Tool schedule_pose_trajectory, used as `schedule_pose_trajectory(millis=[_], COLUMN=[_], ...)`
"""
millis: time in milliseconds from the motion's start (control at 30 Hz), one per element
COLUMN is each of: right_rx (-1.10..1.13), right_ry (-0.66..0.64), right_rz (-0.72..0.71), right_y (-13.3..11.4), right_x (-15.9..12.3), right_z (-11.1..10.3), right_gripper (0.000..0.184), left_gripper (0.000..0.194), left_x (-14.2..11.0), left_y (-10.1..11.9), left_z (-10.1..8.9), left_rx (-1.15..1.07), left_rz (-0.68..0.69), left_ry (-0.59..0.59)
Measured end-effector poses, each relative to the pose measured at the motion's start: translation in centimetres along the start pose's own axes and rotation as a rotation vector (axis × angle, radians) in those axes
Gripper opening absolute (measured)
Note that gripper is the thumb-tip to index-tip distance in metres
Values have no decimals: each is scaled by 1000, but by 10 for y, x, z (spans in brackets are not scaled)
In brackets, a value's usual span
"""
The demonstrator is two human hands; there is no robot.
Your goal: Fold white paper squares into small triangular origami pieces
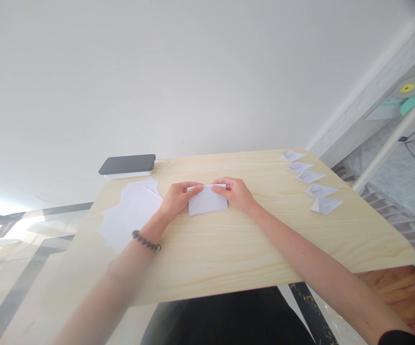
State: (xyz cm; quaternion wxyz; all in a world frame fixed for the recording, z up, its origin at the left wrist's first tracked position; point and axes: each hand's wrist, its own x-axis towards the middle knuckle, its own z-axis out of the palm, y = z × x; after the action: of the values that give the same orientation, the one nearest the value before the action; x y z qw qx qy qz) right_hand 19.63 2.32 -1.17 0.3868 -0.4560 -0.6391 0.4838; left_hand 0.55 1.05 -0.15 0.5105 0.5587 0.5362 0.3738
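Between my two hands is a small white sheet of paper (208,201), its far edge looking folded over. My left hand (179,197) pinches the paper at its far left part, thumb on the near face and fingers behind. At the far right part my right hand (235,192) grips it the same way. The thumbs lie a short gap apart along the top edge. To the left of my left hand, loose white paper sheets (131,211) overlap in a spread pile. Over on the right, several folded white paper pieces (326,206) stand in a row.
A dark-topped, white-sided device (128,165) with a white cable sits at the table's far left corner. The wooden table (207,268) meets a pale wall (193,86) behind. Beyond its right side stands a white metal frame (390,148).
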Motion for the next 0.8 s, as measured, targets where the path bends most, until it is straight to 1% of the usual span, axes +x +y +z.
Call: schedule_pose_trajectory(millis=[100, 167, 267, 333, 400, 500, 633, 800], right_rx=[-29, -93, -207, -228, -221, -261, -301, -308], right_ry=[-6, 5, 38, 52, 61, 36, -12, -28], right_rz=[-24, -56, -131, -178, -196, -198, -246, -301], right_y=[-1, -2, -5, -7, -8, -10, -10, -10], right_x=[-2, -3, -2, 0, 2, 2, 0, 0], right_z=[1, 2, 5, 9, 13, 15, 12, 11], right_gripper=[33, 30, 24, 20, 18, 18, 17, 17], left_gripper=[39, 39, 40, 41, 42, 42, 41, 40], left_x=[-1, -1, -1, -2, -4, -5, -5, -6], left_y=[2, 2, 1, 1, 2, 4, 6, 6], left_z=[1, 2, 3, 4, 5, 6, 6, 5], left_rx=[0, 25, 105, 161, 207, 249, 262, 284], left_rz=[18, 21, 28, 46, 73, 108, 136, 153], left_ry=[12, 32, 50, 53, 50, 71, 100, 42])
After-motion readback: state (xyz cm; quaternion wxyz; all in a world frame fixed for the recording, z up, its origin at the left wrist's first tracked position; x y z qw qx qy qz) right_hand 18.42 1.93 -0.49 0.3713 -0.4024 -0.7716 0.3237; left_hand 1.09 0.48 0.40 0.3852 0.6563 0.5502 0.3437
